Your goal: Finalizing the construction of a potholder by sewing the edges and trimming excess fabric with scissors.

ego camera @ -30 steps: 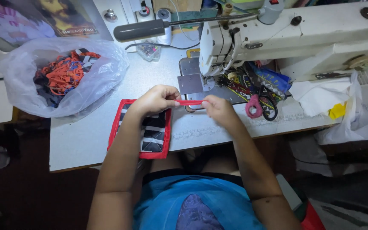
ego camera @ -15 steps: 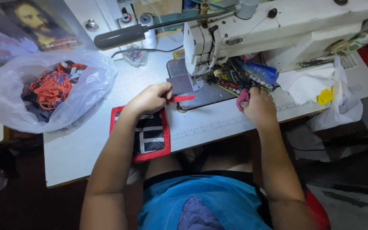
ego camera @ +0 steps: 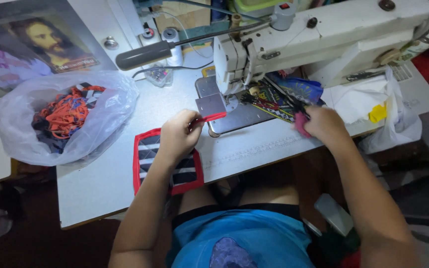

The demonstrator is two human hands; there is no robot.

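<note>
At the sewing bench (ego camera: 125, 183), the left hand (ego camera: 179, 136) pinches a red strip (ego camera: 213, 117) pointing rightward toward the right hand (ego camera: 323, 125), closed on pink-handled scissors (ego camera: 301, 124).

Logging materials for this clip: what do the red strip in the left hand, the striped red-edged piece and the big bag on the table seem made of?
Red strip, pinched by the left hand: looks like thin fabric tape, matte and limp. Striped piece: woven cloth, likely, with dark and light stripes and red binding along its edges. Bag: thin clear plastic film, glossy and crinkled, contents showing through.
</note>
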